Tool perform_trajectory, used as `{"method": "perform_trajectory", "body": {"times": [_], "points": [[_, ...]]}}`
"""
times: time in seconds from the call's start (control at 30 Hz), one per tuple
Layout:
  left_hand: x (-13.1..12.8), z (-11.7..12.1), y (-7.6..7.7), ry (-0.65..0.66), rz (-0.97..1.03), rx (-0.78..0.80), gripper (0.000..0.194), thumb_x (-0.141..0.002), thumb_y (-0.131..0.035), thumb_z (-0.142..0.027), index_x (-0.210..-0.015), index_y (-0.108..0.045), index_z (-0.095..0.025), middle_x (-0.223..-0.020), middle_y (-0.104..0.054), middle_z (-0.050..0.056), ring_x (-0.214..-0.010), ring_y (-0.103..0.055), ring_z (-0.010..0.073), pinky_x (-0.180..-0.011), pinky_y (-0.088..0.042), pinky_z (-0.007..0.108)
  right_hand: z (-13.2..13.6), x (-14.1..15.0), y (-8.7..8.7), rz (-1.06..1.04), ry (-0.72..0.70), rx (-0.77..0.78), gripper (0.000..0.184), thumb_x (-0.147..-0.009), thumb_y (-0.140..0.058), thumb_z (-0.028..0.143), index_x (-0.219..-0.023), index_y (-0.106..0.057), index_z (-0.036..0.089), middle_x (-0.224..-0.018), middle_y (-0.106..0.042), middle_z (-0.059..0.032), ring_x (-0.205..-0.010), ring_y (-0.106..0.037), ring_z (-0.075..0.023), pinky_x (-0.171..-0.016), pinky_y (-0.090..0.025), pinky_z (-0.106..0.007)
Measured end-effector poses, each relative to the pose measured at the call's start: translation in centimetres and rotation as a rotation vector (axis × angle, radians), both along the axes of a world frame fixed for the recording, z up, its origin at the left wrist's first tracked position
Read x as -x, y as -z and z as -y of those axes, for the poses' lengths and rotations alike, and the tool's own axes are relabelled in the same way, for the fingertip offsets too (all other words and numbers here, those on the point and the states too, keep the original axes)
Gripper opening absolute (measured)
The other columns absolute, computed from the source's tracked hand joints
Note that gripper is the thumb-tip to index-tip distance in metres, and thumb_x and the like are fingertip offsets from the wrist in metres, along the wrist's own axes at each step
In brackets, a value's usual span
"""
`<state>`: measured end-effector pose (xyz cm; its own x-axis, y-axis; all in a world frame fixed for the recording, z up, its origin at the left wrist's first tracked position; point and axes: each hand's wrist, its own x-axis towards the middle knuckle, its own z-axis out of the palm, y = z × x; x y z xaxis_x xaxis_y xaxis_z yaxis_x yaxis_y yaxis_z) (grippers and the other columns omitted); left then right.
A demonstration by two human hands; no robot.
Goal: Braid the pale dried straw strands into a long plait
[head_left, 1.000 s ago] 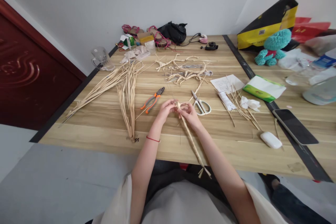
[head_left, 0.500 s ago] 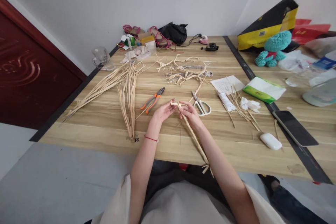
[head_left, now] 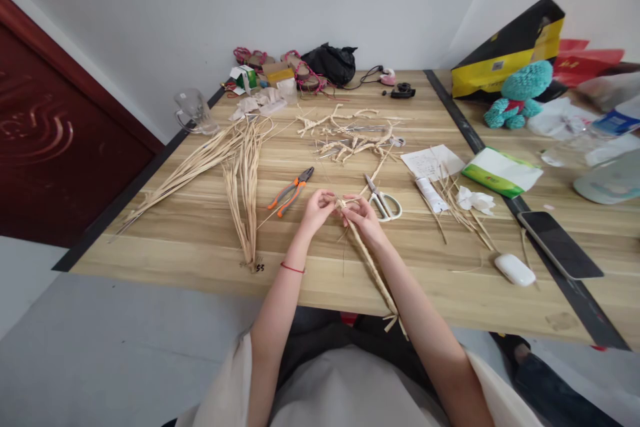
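Observation:
A long stick wrapped in pale straw [head_left: 371, 264] slants from my fingers down over the table's front edge, with frayed strips at its lower end. My right hand [head_left: 363, 217] is closed on its upper end. Opposite it, my left hand [head_left: 319, 208] pinches the straw strips at the same knot-like top; the fingertips are partly hidden. White-handled scissors [head_left: 384, 202] lie just right of my right hand. Pliers with orange and grey grips [head_left: 291, 191] rest beyond my left hand. Farther back are several straw-wrapped twig shapes [head_left: 353, 143].
Long straw bundles [head_left: 242, 187] spread over the left side, near a glass mug [head_left: 194, 111]. To the right lie a paper note [head_left: 433, 161], a white tube [head_left: 432, 194], loose straws, a white case [head_left: 515, 269] and a phone [head_left: 561, 244]. A turquoise crocheted toy [head_left: 521, 95] sits behind.
My left hand opened away from the knot, showing a flat straw strip, then came back in and closed at it. The stick's lower end shifted slightly right.

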<state>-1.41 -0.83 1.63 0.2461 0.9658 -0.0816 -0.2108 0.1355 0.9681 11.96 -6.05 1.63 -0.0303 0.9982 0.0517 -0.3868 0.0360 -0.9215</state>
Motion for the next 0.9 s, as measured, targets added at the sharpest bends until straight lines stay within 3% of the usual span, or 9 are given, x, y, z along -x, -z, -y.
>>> {"method": "perform_trajectory", "body": {"times": [0.2,0.33,0.43,0.57,0.8,0.9], "points": [[0.8,-0.4,-0.5,0.21,0.276,0.264,0.027,-0.067,-0.068,-0.027,-0.089,-0.059,-0.013,-0.068,-0.06,0.001,-0.06,-0.056,0.0092,-0.06,-0.044,0.023,-0.2,-0.2,0.0,0.026,0.026,0.003,0.041,-0.065,-0.071,0.038,-0.099,-0.052,0.023,-0.067,-0.059,0.0029,-0.051,-0.051,-0.0111,-0.052,-0.041,-0.026],[1.1,-0.5,-0.4,0.245,0.331,0.315,0.02,-0.07,-0.066,-0.025,-0.086,-0.061,-0.013,-0.063,-0.057,-0.001,-0.058,-0.053,0.0074,-0.058,-0.042,0.021,0.0,-0.1,-0.3,0.06,0.029,0.0,0.041,-0.065,-0.071,0.039,-0.099,-0.052,0.024,-0.065,-0.059,0.0033,-0.05,-0.051,-0.0113,-0.052,-0.042,-0.026],[0.9,-0.5,-0.3,0.228,0.31,0.275,0.019,-0.069,-0.066,-0.02,-0.085,-0.061,-0.013,-0.063,-0.056,-0.001,-0.058,-0.051,0.0069,-0.057,-0.04,0.021,0.1,0.1,-0.6,0.098,0.031,0.004,0.044,-0.065,-0.071,0.041,-0.101,-0.052,0.024,-0.065,-0.059,0.0027,-0.051,-0.051,-0.0119,-0.053,-0.042,-0.027],[0.7,-0.5,-0.2,0.075,0.235,0.206,0.018,-0.068,-0.063,-0.017,-0.085,-0.058,-0.014,-0.056,-0.051,-0.004,-0.052,-0.047,0.0063,-0.054,-0.036,0.02,0.2,0.1,-0.7,0.121,0.029,0.003,0.045,-0.065,-0.071,0.04,-0.104,-0.053,0.024,-0.067,-0.059,0.0021,-0.052,-0.05,-0.0116,-0.053,-0.041,-0.026],[1.3,-0.4,-0.5,-0.138,-0.176,-0.247,0.019,-0.065,-0.064,-0.013,-0.083,-0.06,-0.018,-0.068,-0.057,-0.001,-0.064,-0.053,0.009,-0.063,-0.041,0.021,0.0,-0.2,-0.1,0.131,0.025,-0.032,0.04,-0.07,-0.067,0.035,-0.107,-0.059,0.022,-0.063,-0.056,0.0031,-0.053,-0.049,-0.0102,-0.055,-0.039,-0.025],[1.3,-0.3,-0.7,-0.182,-0.162,-0.258,0.015,-0.066,-0.066,-0.016,-0.08,-0.061,-0.017,-0.076,-0.061,0.001,-0.07,-0.056,0.0098,-0.071,-0.043,0.022,0.0,-0.2,-0.1,0.144,0.028,-0.004,0.044,-0.068,-0.068,0.037,-0.109,-0.06,0.021,-0.062,-0.056,0.0025,-0.053,-0.048,-0.011,-0.056,-0.039,-0.026]]}}
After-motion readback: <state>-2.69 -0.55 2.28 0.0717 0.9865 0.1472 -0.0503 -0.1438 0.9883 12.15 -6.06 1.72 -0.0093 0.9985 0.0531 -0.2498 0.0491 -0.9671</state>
